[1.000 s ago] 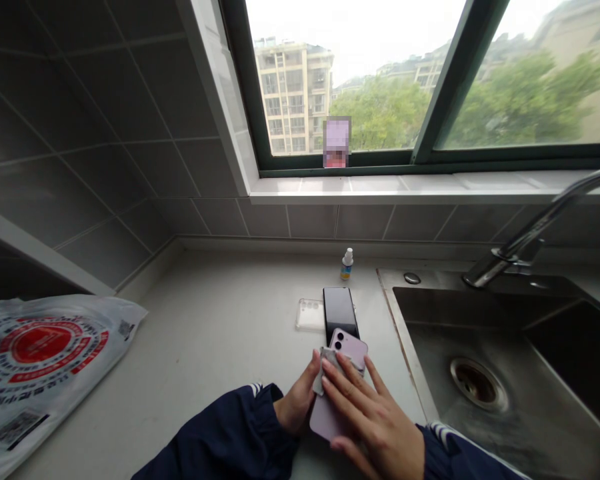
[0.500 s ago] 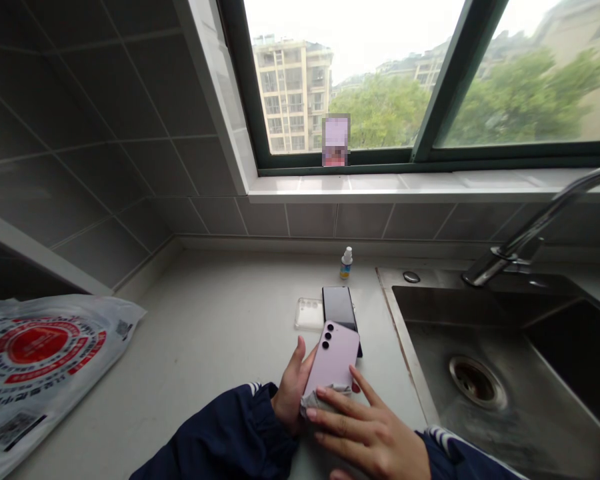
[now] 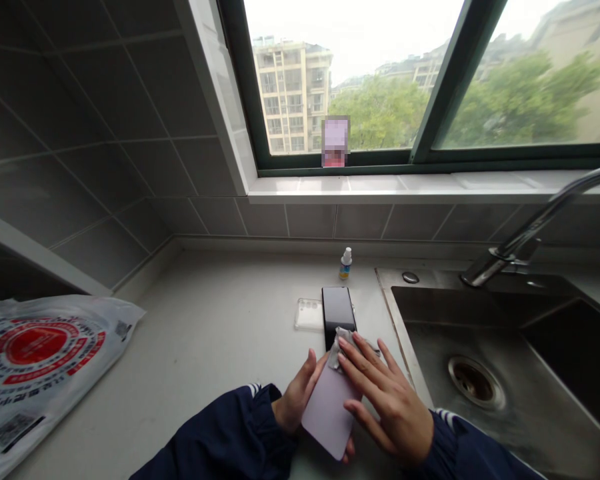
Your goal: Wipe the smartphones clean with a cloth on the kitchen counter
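A light purple smartphone (image 3: 329,410) lies back side up in my left hand (image 3: 297,393), whose thumb is on its left edge and whose fingertips show at the right edge. My right hand (image 3: 390,397) presses a crumpled grey cloth (image 3: 336,353) flat onto the camera end of the phone, so the lenses are hidden. Just beyond, a second phone with a dark screen (image 3: 338,307) rests on the counter, its near end covered by my hands. Beside it on the left is a clear phone case (image 3: 309,315).
A small white spray bottle (image 3: 346,263) stands near the back wall. To the right is a steel sink (image 3: 420,347) with a chrome faucet (image 3: 500,257). A printed plastic bag (image 3: 55,360) lies on the counter (image 3: 205,333) at left. A window (image 3: 380,100) is ahead.
My right hand has slid the cloth from the lower end of the phone up to its camera end. The phone sits a little lower and turned slightly in my left hand.
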Motion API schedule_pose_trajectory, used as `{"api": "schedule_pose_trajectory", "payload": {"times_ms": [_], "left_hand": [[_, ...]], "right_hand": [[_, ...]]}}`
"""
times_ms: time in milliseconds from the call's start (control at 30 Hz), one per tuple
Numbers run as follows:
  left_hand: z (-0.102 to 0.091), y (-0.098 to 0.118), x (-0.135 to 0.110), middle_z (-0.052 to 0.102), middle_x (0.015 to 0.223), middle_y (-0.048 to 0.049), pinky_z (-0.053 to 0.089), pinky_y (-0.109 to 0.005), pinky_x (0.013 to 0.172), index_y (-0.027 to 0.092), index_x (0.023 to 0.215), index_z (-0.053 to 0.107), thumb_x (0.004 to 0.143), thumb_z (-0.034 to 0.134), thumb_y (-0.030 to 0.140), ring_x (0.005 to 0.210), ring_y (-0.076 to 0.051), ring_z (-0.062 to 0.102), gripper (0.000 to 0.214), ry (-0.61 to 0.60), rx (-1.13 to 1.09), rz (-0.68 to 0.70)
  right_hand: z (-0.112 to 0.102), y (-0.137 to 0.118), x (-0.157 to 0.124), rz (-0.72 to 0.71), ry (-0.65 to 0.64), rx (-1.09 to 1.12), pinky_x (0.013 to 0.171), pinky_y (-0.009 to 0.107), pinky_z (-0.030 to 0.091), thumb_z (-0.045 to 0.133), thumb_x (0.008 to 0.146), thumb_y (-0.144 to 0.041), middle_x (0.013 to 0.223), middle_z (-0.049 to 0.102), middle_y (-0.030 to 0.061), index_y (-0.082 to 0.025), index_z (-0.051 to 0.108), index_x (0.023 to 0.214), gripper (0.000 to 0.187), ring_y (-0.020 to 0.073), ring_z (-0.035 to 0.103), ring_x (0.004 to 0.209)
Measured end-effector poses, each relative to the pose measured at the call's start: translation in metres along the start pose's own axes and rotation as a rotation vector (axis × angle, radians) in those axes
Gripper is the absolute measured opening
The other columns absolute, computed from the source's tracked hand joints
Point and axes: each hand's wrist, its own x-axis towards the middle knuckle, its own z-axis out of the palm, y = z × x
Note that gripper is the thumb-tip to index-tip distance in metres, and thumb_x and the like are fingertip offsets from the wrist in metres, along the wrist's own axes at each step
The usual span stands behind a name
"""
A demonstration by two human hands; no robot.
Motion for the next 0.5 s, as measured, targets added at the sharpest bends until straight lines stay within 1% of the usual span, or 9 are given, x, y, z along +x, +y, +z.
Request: {"api": "schedule_pose_trajectory", "payload": {"times_ms": [100, 167, 233, 267, 333, 400, 433, 500], "left_hand": [[-0.002, -0.003, -0.001, 0.067, 0.105, -0.0119, 0.052, -0.041, 0.066, 0.035, 0.150, 0.017, 0.084, 0.026, 0.076, 0.068, -0.024, 0.070, 0.078, 0.014, 0.043, 0.004], [0.000, -0.004, -0.002, 0.067, 0.112, -0.0135, 0.051, -0.045, 0.076, 0.031, 0.149, 0.024, 0.084, 0.030, 0.075, 0.072, -0.024, 0.070, 0.079, 0.052, 0.073, 0.014], [0.003, -0.005, -0.002, 0.064, 0.120, -0.0145, 0.046, -0.046, 0.091, 0.026, 0.146, 0.035, 0.085, 0.034, 0.072, 0.087, -0.026, 0.069, 0.077, 0.109, 0.103, 0.061], [0.004, -0.004, -0.001, 0.063, 0.123, -0.0146, 0.042, -0.045, 0.098, 0.023, 0.144, 0.041, 0.085, 0.036, 0.071, 0.097, -0.027, 0.067, 0.075, 0.128, 0.108, 0.090], [0.005, -0.004, 0.001, 0.063, 0.124, -0.0149, 0.034, -0.041, 0.107, 0.018, 0.137, 0.051, 0.085, 0.039, 0.070, 0.113, -0.028, 0.060, 0.074, 0.124, 0.072, 0.122], [0.003, -0.002, 0.003, 0.064, 0.121, -0.0156, 0.031, -0.037, 0.109, 0.013, 0.131, 0.056, 0.085, 0.041, 0.070, 0.117, -0.026, 0.057, 0.075, 0.122, -0.016, 0.137], [0.002, -0.002, 0.005, 0.064, 0.119, -0.0159, 0.032, -0.036, 0.108, 0.011, 0.129, 0.057, 0.084, 0.041, 0.070, 0.115, -0.025, 0.058, 0.075, 0.145, -0.062, 0.157], [0.000, 0.000, 0.006, 0.065, 0.116, -0.0169, 0.038, -0.037, 0.102, 0.011, 0.130, 0.054, 0.084, 0.038, 0.072, 0.104, -0.025, 0.064, 0.078, 0.209, -0.127, 0.197]], "right_hand": [[0.002, -0.001, 0.000, 0.001, -0.008, -0.028, 0.116, 0.057, 0.014, 0.048, 0.095, -0.033, 0.154, 0.030, 0.0142, -0.013, 0.029, 0.150, 0.061, 0.0338, 0.020, 0.145], [0.003, -0.004, 0.000, -0.022, -0.032, -0.059, 0.116, 0.058, 0.012, 0.050, 0.094, -0.036, 0.155, 0.028, 0.0151, -0.012, 0.027, 0.151, 0.066, 0.0346, 0.018, 0.145], [0.003, -0.008, 0.000, -0.027, -0.047, -0.080, 0.116, 0.058, 0.008, 0.050, 0.094, -0.041, 0.155, 0.026, 0.0153, -0.012, 0.027, 0.151, 0.068, 0.0354, 0.016, 0.145], [0.003, -0.010, 0.001, -0.024, -0.050, -0.084, 0.117, 0.058, 0.006, 0.049, 0.094, -0.043, 0.155, 0.027, 0.0147, -0.012, 0.028, 0.151, 0.068, 0.0356, 0.016, 0.146], [0.003, -0.016, 0.002, -0.036, -0.063, -0.082, 0.116, 0.059, -0.001, 0.049, 0.094, -0.044, 0.155, 0.029, 0.0124, -0.012, 0.031, 0.150, 0.067, 0.0354, 0.017, 0.145], [0.004, -0.022, 0.002, -0.089, -0.076, -0.078, 0.115, 0.060, -0.007, 0.048, 0.094, -0.046, 0.153, 0.033, 0.0094, -0.014, 0.036, 0.147, 0.063, 0.0345, 0.021, 0.145], [0.005, -0.025, 0.002, -0.143, -0.078, -0.079, 0.115, 0.061, -0.009, 0.047, 0.094, -0.049, 0.152, 0.035, 0.0083, -0.014, 0.040, 0.145, 0.062, 0.0341, 0.022, 0.144], [0.007, -0.028, 0.002, -0.275, -0.070, -0.095, 0.114, 0.062, -0.012, 0.045, 0.095, -0.055, 0.150, 0.039, 0.0061, -0.015, 0.048, 0.139, 0.060, 0.0331, 0.025, 0.144]]}}
